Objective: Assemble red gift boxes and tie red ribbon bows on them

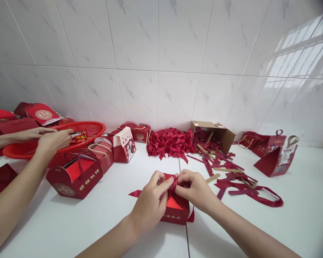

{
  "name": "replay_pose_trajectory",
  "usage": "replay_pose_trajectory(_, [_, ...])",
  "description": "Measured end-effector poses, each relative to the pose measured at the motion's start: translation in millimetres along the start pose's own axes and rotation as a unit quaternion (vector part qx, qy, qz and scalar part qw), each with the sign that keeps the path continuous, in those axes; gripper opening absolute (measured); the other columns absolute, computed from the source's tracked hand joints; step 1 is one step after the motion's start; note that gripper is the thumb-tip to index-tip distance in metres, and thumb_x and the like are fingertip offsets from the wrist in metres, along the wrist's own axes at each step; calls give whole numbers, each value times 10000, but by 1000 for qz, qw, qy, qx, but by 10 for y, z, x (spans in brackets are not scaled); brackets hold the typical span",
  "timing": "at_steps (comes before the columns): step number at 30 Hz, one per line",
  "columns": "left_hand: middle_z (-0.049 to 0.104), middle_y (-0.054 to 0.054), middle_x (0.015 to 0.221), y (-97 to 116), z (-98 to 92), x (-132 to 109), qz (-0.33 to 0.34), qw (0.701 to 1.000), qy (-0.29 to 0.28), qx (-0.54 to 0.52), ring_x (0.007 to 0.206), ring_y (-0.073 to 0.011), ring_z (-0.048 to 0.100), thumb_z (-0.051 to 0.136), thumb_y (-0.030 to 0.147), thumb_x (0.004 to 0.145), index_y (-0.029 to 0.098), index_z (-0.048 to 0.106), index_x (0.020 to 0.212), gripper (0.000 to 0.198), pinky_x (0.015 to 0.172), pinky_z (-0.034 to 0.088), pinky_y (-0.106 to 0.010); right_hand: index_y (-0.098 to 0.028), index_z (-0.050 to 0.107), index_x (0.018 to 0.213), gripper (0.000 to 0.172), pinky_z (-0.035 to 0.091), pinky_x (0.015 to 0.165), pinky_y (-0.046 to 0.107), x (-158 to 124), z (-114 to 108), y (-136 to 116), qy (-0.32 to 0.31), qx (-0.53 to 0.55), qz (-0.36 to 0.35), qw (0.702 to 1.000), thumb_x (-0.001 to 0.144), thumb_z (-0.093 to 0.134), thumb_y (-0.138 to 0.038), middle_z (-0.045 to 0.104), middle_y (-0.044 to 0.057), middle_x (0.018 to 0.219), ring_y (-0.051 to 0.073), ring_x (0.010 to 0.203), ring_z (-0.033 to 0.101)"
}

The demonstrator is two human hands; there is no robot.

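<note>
A red box (174, 211) with gold lettering on its front stands on the white table in front of me. Dark red ribbon (174, 182) is looped at its top, and a loose end sticks out at the left, another at the lower right. My left hand (154, 195) is closed on the ribbon from the left side, its palm covering part of the box. From the right, my right hand (193, 186) pinches the same ribbon, fingertips close to those of the left. The exact shape of the ribbon between the fingers is partly hidden.
Another person's hands (52, 139) are over a red basket (97, 127) at the left. Nearby stand finished-looking red boxes (90, 179). A ribbon heap (171, 143), a tipped cardboard box (227, 138) with strips, loose ribbons (274, 200) and a triangular box (271, 161) lie behind and right.
</note>
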State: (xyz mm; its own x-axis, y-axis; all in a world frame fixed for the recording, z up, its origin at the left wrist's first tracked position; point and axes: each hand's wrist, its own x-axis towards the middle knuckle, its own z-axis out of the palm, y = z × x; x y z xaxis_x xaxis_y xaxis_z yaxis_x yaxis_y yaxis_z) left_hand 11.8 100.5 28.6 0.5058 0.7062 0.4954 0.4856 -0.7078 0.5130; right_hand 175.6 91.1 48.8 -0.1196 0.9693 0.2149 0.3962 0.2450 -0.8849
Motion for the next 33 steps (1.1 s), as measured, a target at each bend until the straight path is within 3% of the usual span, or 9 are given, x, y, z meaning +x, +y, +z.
replay_pose_trajectory(3, [467,-83,952,-18,-20,-22,48,998,-10,34,768,-156,531,311,88,895,195,553,1190,396,648,490,-285,-154,544,548,71,343,535,218,70,-108,-32,-52,2,33,998,611,554,-124,511,-17,672,90,589,435])
replay_pose_trajectory(6, [480,-90,1021,-18,-89,-6,60,997,-39,26,829,-160,550,327,112,912,233,544,1219,394,691,498,-283,-161,513,581,47,252,466,204,152,-240,-47,-146,1,67,987,602,553,-149,431,-58,570,67,523,342])
replay_pose_trajectory(11, [509,-54,927,-34,-220,136,50,990,-116,-64,798,-133,536,400,171,916,229,682,1004,301,712,477,-251,-160,497,574,99,249,466,200,252,-359,-30,-234,-42,32,971,572,596,-151,446,-48,691,59,551,347])
replay_pose_trajectory(16, [504,-27,869,-74,-225,251,-55,981,-115,-146,692,-105,504,569,242,832,209,721,841,156,551,427,-202,-165,604,602,15,348,520,203,260,-335,-28,-242,-65,3,968,609,603,-179,525,-13,871,78,627,453])
replay_pose_trajectory(21, [500,-28,885,-90,-446,259,-44,989,-132,-59,696,-120,496,489,293,869,187,639,772,207,568,418,-228,-178,653,617,33,422,627,233,195,-495,-35,-212,-111,-9,971,620,620,-178,552,15,909,131,742,533])
replay_pose_trajectory(24, [498,-17,879,-115,-608,262,-76,983,-164,-30,675,-122,481,440,351,887,195,566,775,229,585,420,-244,-180,619,614,22,432,654,263,140,-609,-22,-177,-152,-4,972,636,614,-179,554,17,883,143,734,533])
replay_pose_trajectory(27, [514,-20,935,-132,-616,282,-101,970,-198,-93,768,-136,506,450,382,881,199,538,782,226,702,449,-263,-189,576,643,43,437,716,283,97,-606,-6,-148,-171,-44,973,678,592,-170,562,13,858,152,764,532])
replay_pose_trajectory(30, [506,-45,1187,-127,-502,318,-139,942,-205,-224,1009,-174,520,448,416,888,185,558,775,279,873,437,-297,-189,547,668,69,432,786,300,68,-529,-6,-111,-170,-94,975,730,569,-168,567,23,902,157,828,540])
replay_pose_trajectory(33, [436,-47,1362,-125,-404,350,-192,909,-209,-307,1097,-206,529,426,463,894,179,602,803,346,894,457,-325,-184,512,642,125,428,800,316,36,-488,-14,-85,-187,-109,973,760,557,-182,559,40,965,166,877,541])
